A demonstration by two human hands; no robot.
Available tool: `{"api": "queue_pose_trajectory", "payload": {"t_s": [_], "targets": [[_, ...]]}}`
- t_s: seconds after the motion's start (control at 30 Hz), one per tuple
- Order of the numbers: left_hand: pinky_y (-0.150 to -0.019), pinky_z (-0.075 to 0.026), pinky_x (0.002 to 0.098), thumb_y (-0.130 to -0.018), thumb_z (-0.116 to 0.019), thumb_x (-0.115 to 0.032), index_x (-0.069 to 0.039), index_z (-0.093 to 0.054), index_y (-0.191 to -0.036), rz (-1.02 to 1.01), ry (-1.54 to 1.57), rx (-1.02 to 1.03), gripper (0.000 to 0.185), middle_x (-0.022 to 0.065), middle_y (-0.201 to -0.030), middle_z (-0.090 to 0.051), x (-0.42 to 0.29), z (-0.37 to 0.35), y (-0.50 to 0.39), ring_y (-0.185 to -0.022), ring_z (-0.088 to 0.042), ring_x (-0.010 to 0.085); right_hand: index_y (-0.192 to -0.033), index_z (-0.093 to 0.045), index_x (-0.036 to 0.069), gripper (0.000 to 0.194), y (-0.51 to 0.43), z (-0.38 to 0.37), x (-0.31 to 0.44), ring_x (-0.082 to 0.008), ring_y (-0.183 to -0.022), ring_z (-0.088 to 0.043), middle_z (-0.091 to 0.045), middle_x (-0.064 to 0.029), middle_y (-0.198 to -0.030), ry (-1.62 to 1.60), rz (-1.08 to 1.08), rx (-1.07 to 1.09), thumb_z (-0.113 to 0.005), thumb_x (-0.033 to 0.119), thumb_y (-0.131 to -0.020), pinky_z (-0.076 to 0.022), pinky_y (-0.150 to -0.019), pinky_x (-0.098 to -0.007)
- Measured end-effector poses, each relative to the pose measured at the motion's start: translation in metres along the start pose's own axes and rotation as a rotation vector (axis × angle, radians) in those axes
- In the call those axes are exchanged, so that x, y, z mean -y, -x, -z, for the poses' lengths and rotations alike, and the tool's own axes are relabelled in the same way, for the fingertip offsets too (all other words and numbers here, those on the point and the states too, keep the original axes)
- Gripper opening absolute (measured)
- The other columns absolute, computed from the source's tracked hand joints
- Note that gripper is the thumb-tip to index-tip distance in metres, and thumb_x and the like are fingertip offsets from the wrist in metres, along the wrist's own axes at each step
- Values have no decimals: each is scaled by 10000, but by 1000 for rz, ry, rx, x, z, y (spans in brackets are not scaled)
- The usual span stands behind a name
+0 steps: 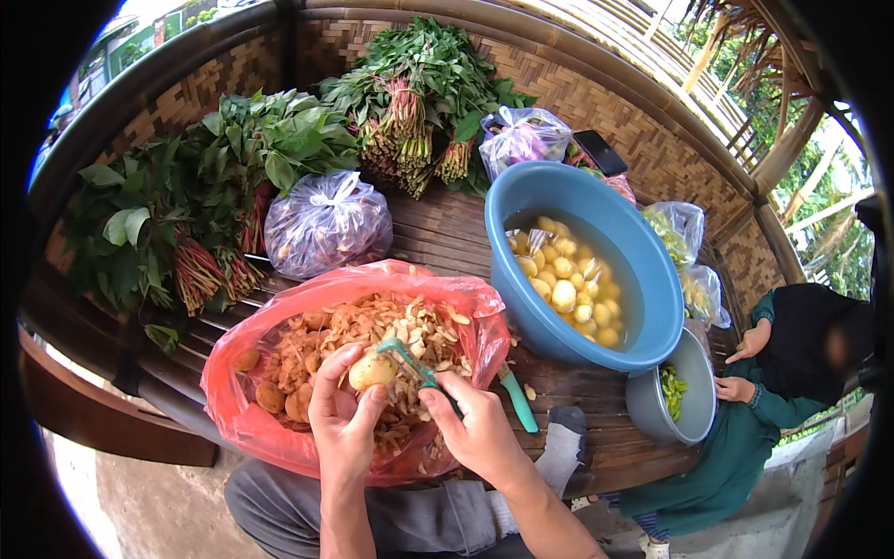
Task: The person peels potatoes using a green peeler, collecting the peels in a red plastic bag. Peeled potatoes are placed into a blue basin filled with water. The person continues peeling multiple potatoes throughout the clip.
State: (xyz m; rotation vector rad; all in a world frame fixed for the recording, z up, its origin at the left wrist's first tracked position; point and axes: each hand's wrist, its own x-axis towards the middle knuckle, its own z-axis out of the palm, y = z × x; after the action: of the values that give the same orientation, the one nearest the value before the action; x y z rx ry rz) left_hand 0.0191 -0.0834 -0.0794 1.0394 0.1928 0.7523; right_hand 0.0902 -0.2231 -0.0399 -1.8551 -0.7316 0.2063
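My left hand [343,395] grips a mostly peeled potato [370,372] over an open red plastic bag [234,412]. In my right hand [475,419] is a green vegetable peeler [412,362], its head against or just beside the potato's upper right side. Brown and pale potato peelings [377,318] fill much of the bag. Several unpeeled potatoes [269,396] lie at its left side. To the right, a large blue basin [587,183] holds many peeled potatoes [563,296] in cloudy water.
A green-handled knife [518,402] lies right of the bag. Tied leafy bundles [405,105] and a knotted plastic bag [328,222] stand behind. A phone [599,152] is beyond the basin. At right, a person [782,370] sits by a grey bucket [646,405] with cut green vegetables.
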Motion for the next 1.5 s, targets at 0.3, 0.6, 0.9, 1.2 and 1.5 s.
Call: {"api": "queue_pose_trajectory", "payload": {"t_s": [0.3,0.6,0.9,1.2,1.5], "targets": [[-927,-488,293,-894,-620,19,-11,-449,-1323,157,39,-31,463,122,-1282,-549,-6,-4,-3,-1135,-563,178,-1040,-595,-46,246,2,-5,1,-360,-775,-683,-649,-222,-798,-17,29,33,-592,185,-955,-504,-642,-381],[-863,-528,288,-915,-648,-100,-60,-494,-1293,234,117,-45,409,80,-1177,-604,-6,-2,-5,-1002,-617,141,-1003,-591,-41,213,1,-7,4,-350,-718,-646,-632,-210,-790,17,-7,66,-595,165,-950,-488,-629,-375],[-975,-479,324,-861,-659,45,-23,-505,-1187,143,158,-82,367,140,-1217,-583,-5,2,-4,-1112,-581,195,-996,-596,-15,172,0,-11,9,-372,-735,-662,-653,-195,-789,67,94,22,-616,144,-932,-496,-603,-400],[-1001,-455,329,-847,-661,53,-27,-483,-1223,126,170,-33,423,142,-1290,-529,-6,0,-4,-1157,-556,206,-1013,-598,-15,201,-14,-6,10,-375,-726,-662,-646,-215,-785,190,16,4,-593,177,-953,-491,-590,-409],[-964,-478,313,-895,-651,-30,7,-481,-1302,193,130,-54,443,126,-1251,-568,-8,-4,-3,-1142,-566,193,-1037,-599,-17,215,-5,-9,5,-375,-692,-649,-628,-205,-756,132,27,-32,-590,183,-958,-486,-587,-394]]}}
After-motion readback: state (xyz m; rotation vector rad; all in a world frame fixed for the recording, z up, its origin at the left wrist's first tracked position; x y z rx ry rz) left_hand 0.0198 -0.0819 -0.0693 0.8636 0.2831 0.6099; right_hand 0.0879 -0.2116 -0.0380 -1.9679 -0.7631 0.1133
